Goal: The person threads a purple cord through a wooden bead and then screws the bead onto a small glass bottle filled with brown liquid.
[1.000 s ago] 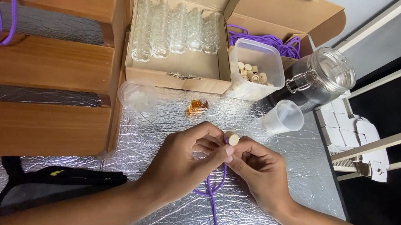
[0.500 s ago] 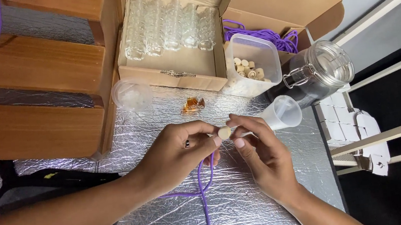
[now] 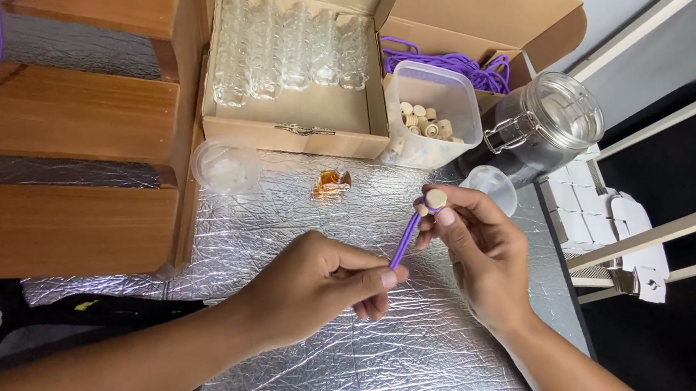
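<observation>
fingertips of the right hand (image 3: 480, 246) were pinched on a small cork (image 3: 435, 200), steadying it; the left hand (image 3: 323, 281) was closed on the purple cord (image 3: 404, 244), kept taut.

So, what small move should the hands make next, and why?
Probably draw the purple cord further through the small cork. The right hand pinches the cork at the cord's upper end, and the left hand grips the cord just below, pulled taut.
</observation>
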